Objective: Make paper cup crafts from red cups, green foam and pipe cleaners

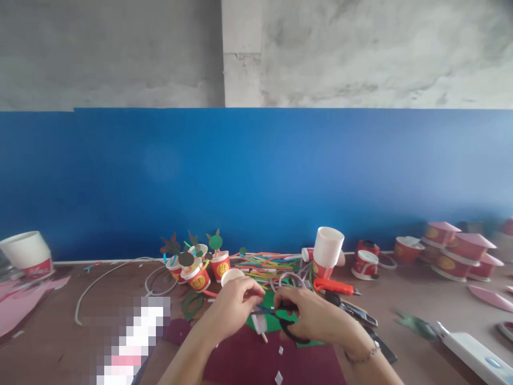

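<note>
My right hand (316,315) grips black-handled scissors (292,330), whose blades point left toward my other hand. My left hand (232,309) is closed in a pinch by the blade tips; whatever its fingers hold is too small to make out. Under the scissors lies green paper (272,322) on a dark maroon sheet (248,363), along with a small whitish piece (259,323) and a few white scraps. Just beyond my left hand stands a paper cup (232,275), partly hidden by it.
Red-and-white cups (197,280) with animal-shaped cutouts stand left of centre, beside a heap of coloured straws (264,263). Stacked cups (327,248), an orange utility knife (333,286) and a white glue gun (476,350) are to the right. Pink-topped cups (467,248) line the far right.
</note>
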A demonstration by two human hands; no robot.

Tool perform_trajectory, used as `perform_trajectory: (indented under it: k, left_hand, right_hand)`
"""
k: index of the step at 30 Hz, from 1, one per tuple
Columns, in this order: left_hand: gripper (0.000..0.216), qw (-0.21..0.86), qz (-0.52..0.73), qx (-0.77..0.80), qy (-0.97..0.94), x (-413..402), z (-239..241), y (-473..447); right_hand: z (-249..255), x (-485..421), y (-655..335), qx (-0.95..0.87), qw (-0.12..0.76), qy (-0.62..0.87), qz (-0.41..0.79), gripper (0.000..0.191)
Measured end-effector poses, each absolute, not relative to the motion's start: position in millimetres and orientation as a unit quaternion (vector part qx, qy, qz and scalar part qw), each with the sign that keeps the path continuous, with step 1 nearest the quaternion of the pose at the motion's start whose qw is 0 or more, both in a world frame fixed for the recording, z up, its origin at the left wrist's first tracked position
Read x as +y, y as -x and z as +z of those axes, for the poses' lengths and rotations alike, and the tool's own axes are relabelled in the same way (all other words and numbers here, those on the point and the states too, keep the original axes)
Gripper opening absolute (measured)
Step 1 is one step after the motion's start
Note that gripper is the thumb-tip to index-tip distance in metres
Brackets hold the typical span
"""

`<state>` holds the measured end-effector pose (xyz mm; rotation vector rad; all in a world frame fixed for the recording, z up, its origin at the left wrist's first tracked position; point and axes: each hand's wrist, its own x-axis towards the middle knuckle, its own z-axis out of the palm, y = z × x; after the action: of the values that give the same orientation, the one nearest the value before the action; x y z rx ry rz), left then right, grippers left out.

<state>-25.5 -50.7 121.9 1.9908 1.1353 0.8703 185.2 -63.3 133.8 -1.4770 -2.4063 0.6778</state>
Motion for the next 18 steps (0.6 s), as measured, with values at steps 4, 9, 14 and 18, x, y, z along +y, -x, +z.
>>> perform_trajectory:
  k: [4, 9, 14, 18]
  left_hand:
    - [0.012, 0.338, 0.332, 0.432, -0.768, -52.1, 124.2, 25.4]
    - [0.013, 0.339, 0.346, 0.434, -0.759, -53.1, 124.4, 25.8]
    - [0.013, 0.334, 0.352, 0.433, -0.76, -53.7, 126.1, 26.7]
    - [0.013, 0.329, 0.355, 0.433, -0.76, -54.4, 127.6, 27.6]
  right_hand:
    - [137.7, -64.9, -184.1, -0.826, 0.116, 0.502, 0.229, 0.033]
    - [136.9, -65.5, -184.7, -0.824, 0.127, 0.504, 0.224, 0.033]
    - [132.9, -63.6, -186.8, -0.822, 0.113, 0.503, 0.241, 0.029]
    - [131.7, -61.5, -187.7, -0.82, 0.105, 0.503, 0.254, 0.028]
